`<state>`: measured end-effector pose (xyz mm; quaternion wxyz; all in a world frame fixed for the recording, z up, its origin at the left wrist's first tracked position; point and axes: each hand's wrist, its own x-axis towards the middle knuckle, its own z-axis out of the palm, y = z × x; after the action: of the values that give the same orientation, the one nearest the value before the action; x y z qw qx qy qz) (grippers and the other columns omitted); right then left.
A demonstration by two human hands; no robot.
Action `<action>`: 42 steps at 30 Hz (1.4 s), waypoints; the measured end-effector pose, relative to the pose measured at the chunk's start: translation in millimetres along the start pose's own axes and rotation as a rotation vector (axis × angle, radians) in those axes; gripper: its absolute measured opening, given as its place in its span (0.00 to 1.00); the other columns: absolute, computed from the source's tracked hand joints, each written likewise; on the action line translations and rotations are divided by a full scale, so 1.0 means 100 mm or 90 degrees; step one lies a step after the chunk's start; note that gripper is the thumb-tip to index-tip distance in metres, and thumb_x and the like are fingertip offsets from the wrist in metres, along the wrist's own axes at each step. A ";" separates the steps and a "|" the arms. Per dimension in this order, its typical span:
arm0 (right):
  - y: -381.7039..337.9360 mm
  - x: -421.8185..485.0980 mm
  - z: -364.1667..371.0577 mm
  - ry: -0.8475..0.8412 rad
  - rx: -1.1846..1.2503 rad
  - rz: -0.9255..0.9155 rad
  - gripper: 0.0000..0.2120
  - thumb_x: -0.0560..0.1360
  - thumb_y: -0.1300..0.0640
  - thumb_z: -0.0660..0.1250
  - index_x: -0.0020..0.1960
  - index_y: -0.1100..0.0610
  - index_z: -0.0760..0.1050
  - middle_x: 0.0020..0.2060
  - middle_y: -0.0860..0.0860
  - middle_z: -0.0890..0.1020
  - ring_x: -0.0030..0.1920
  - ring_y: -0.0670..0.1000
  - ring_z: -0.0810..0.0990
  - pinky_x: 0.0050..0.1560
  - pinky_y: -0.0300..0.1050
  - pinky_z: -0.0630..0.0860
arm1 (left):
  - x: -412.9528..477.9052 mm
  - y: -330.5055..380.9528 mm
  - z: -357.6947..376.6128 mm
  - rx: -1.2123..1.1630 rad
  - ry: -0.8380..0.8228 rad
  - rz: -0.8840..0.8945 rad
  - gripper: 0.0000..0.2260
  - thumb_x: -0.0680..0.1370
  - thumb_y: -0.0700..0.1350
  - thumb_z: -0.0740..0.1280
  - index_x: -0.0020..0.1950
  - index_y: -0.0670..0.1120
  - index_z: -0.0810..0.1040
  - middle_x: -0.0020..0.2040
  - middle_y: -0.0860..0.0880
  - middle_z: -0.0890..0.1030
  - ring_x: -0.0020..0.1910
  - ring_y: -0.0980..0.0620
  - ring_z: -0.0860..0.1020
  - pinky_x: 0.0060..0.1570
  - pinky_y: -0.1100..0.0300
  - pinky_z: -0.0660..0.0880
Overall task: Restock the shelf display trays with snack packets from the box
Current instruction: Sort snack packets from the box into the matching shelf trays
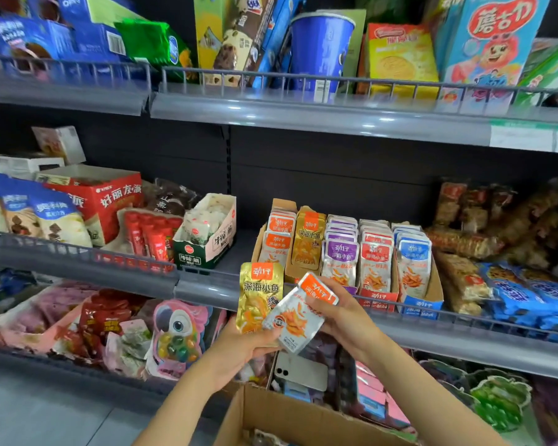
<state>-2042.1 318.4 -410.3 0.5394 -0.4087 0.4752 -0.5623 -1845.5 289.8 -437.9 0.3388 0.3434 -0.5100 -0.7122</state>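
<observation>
My left hand (239,346) grips the bottom of a gold snack packet (258,297), held upright in front of the middle shelf. My right hand (342,313) holds an orange-and-white snack packet (298,317), tilted and overlapping the gold one. Both hands are just below the cardboard display trays (435,284) on the middle shelf, which hold rows of orange (276,239), gold (306,243), purple (340,255), red (374,262) and blue packets (413,262). The brown cardboard box (261,410) stands open at the bottom, below my hands.
A grey shelf rail (207,284) runs in front of the trays. A green-and-pink carton (207,239) stands left of them, brown and blue snack bags (496,252) to the right. A white phone (303,370) lies on the lower shelf. More goods fill the upper shelf (303,114).
</observation>
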 end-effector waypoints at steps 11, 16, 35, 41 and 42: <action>-0.65 0.90 0.15 0.103 -0.224 -0.105 0.21 0.73 0.61 0.70 0.64 0.53 0.70 0.54 0.54 0.81 0.52 0.52 0.82 0.49 0.47 0.80 | 0.49 0.38 -0.50 -0.014 0.107 0.044 0.06 0.79 0.40 0.63 0.56 0.44 0.75 0.50 0.47 0.85 0.46 0.47 0.84 0.40 0.58 0.81; -0.88 1.50 0.33 0.160 -0.414 -0.171 0.18 0.75 0.60 0.68 0.64 0.55 0.70 0.57 0.53 0.77 0.56 0.53 0.78 0.53 0.45 0.76 | 0.66 0.54 -0.69 0.018 0.145 0.078 0.06 0.77 0.40 0.65 0.54 0.46 0.75 0.43 0.50 0.86 0.42 0.48 0.85 0.32 0.59 0.80; -0.48 1.92 0.25 0.031 -1.012 -0.150 0.26 0.75 0.43 0.65 0.71 0.45 0.63 0.72 0.49 0.63 0.74 0.54 0.58 0.73 0.53 0.54 | 0.92 0.61 -0.71 0.171 0.154 0.121 0.02 0.74 0.40 0.71 0.46 0.45 0.80 0.41 0.50 0.84 0.38 0.55 0.83 0.33 0.61 0.79; -0.86 1.73 0.29 0.009 -0.510 -0.155 0.18 0.77 0.40 0.57 0.63 0.46 0.72 0.59 0.47 0.79 0.59 0.49 0.78 0.58 0.44 0.75 | 1.01 0.70 -0.51 0.223 0.120 0.163 0.03 0.74 0.43 0.71 0.47 0.46 0.80 0.42 0.51 0.84 0.39 0.57 0.83 0.34 0.62 0.80; -0.94 1.67 0.28 -0.030 -0.491 -0.147 0.16 0.76 0.41 0.61 0.61 0.46 0.73 0.56 0.46 0.80 0.57 0.47 0.79 0.57 0.42 0.76 | 1.05 0.73 -0.43 0.242 0.105 0.175 0.03 0.75 0.44 0.71 0.47 0.46 0.81 0.42 0.50 0.84 0.38 0.57 0.83 0.33 0.62 0.79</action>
<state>-2049.8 146.7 -321.7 0.2908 -0.6446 0.5899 -0.3899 -1855.8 162.7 -393.9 0.4021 0.3854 -0.6472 -0.5205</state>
